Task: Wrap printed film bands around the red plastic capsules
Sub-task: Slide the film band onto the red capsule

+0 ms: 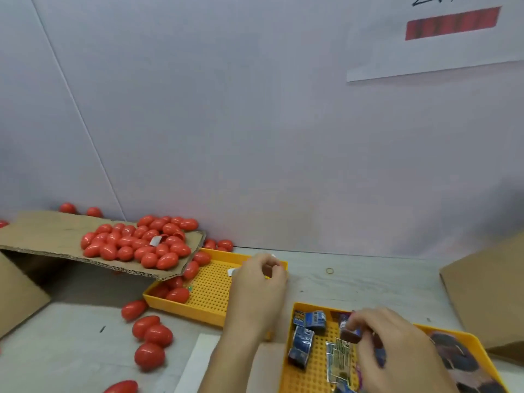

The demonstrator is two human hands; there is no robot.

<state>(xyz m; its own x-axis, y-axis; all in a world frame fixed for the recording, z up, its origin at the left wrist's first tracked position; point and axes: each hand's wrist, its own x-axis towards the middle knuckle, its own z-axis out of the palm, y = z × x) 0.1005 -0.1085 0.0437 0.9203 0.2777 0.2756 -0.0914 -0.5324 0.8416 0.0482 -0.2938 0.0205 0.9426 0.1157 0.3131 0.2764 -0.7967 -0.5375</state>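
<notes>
Several red plastic capsules [136, 242] lie heaped on a sloping cardboard flap [42, 234]. A few more rest in the far yellow perforated tray [209, 290], and loose capsules [151, 333] sit on the table. My left hand [261, 282] hovers over that tray's right end with curled fingers; what it holds, if anything, is hidden. The near yellow tray [314, 373] holds several printed film bands [303, 336], mostly blue, and a flattened greenish one [338, 358]. My right hand [397, 350] reaches into this tray and pinches one film band [350, 334] between thumb and fingers.
A cardboard box [487, 293] stands at the right, and another cardboard piece [17, 293] at the left. A small rubber band [329, 270] lies on the grey table. A white sheet [198, 364] sits at the near edge. A pale wall with a paper sign [453, 38] closes the back.
</notes>
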